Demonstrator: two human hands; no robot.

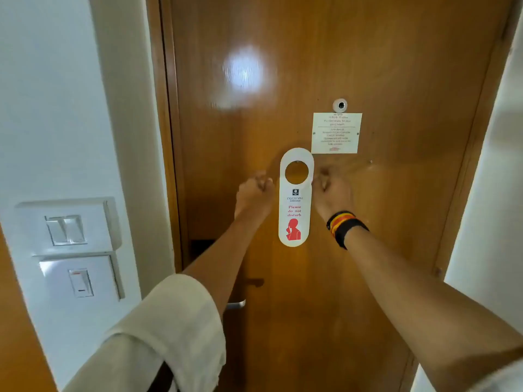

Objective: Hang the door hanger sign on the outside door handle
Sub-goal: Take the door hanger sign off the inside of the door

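A white door hanger sign (294,210) reading "Please do not disturb", with a red figure, lies flat against the inner face of the wooden door (396,66). Its round hole is at the top, and a small peg seems to show at the hole's upper rim. My right hand (332,193), with a black, red and yellow wristband, pinches the right edge of the sign's ring. My left hand (254,195) is closed into a fist just left of the sign, a small gap away from it. A silver door handle (236,304) peeks out low down behind my left forearm.
A peephole (340,105) and a white notice card (336,133) sit above and right of the sign. White wall switches (66,230) are mounted on the wall at left. The door frame (162,137) runs beside them, and a white wall (495,193) stands at right.
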